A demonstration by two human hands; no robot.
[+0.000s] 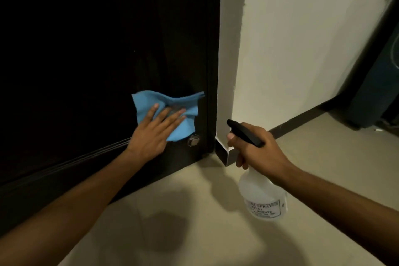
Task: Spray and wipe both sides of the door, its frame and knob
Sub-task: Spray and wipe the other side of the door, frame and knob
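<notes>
Nearest, at about five o'clock, the clear spray bottle (262,195) hangs over the pale floor (194,211), its printed label too blurred to read. The right hand (257,147) grips the bottle's neck with its fingers curled round it, the black trigger head (244,133) pointing toward eleven o'clock at the frame. Toward nine o'clock from there, the left hand (154,134) lies flat with straight, slightly spread fingers, pressing a blue cloth (166,112) against the dark door (86,60). The cloth sits bunched at its upper edge, just above a small round metal fitting (193,140) low on the door. Right of the cloth runs the dark door frame (212,93), meeting a cream wall (291,49) whose dark skirting (302,119) recedes toward two o'clock.
</notes>
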